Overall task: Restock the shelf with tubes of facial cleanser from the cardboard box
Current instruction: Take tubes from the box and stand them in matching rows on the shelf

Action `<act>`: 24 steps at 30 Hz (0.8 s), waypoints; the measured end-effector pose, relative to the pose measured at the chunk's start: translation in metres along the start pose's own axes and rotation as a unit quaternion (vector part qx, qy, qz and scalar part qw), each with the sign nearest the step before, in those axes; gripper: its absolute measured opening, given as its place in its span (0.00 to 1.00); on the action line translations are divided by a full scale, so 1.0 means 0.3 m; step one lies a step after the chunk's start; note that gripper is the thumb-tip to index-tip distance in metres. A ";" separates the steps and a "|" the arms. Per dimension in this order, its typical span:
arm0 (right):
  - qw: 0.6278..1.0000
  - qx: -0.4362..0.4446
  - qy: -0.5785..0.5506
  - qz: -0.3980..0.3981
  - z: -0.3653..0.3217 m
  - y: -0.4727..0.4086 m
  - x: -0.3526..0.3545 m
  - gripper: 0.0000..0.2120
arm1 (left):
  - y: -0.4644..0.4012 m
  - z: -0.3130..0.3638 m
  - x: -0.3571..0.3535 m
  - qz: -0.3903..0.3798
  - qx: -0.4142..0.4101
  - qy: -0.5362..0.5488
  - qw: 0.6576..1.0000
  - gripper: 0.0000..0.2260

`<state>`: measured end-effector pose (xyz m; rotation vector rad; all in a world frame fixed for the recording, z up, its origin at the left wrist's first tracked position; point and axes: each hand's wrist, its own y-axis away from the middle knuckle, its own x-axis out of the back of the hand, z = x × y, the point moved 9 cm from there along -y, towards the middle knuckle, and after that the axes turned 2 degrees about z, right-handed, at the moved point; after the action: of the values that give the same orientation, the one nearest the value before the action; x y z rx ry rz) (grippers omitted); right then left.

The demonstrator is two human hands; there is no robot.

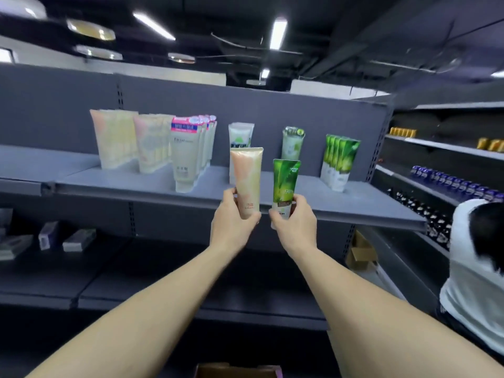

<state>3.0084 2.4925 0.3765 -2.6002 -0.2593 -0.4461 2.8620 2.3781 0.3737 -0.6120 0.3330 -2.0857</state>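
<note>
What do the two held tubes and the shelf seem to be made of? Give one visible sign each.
Peach tube: probably soft plastic, satin sheen, flat crimped top.
Green tube: likely glossy plastic, printed leaf pattern, highlights.
Shelf: seemingly painted metal, matte grey, thin folded front edge.

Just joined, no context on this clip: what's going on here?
A person is stocking a grey shelf with cleanser tubes. The left hand grips a peach tube and the right hand grips a green tube, both held upright in front of the shelf edge, not yet set down. Rows of matching peach tubes and green tubes already stand on the shelf. The cardboard box sits at the bottom of the view.
</note>
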 end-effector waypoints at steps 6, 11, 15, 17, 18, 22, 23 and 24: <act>0.999 0.001 0.017 0.041 -0.022 -0.082 0.084 0.16 | -0.083 0.088 -0.076 -0.023 -0.030 -0.017 0.999 0.27; 0.997 -0.007 0.009 0.071 0.018 -0.202 0.180 0.16 | -0.114 0.123 -0.166 -0.021 -0.026 -0.019 0.999 0.27; 0.995 -0.016 0.003 0.097 0.078 -0.338 0.269 0.21 | -0.167 0.190 -0.259 -0.009 -0.042 -0.017 0.999 0.28; 0.995 -0.025 0.013 0.094 0.122 -0.407 0.305 0.22 | -0.196 0.220 -0.316 -0.004 -0.043 -0.016 0.999 0.29; 0.995 -0.032 0.022 0.092 0.149 -0.438 0.321 0.22 | -0.209 0.231 -0.345 -0.001 -0.041 -0.014 0.999 0.29; 0.994 -0.058 0.050 0.082 0.259 -0.538 0.369 0.19 | -0.244 0.247 -0.457 0.014 -0.026 -0.013 0.999 0.27; 0.993 -0.065 0.051 0.080 0.282 -0.559 0.375 0.19 | -0.249 0.246 -0.482 0.015 -0.023 -0.015 1.000 0.27; 0.993 -0.069 0.049 0.077 0.299 -0.579 0.378 0.19 | -0.254 0.246 -0.504 0.015 -0.021 -0.016 1.000 0.27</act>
<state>3.0924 2.6984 0.4175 -2.6971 0.0049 -0.5523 2.9189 2.5460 0.4255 -0.6611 0.3652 -2.0414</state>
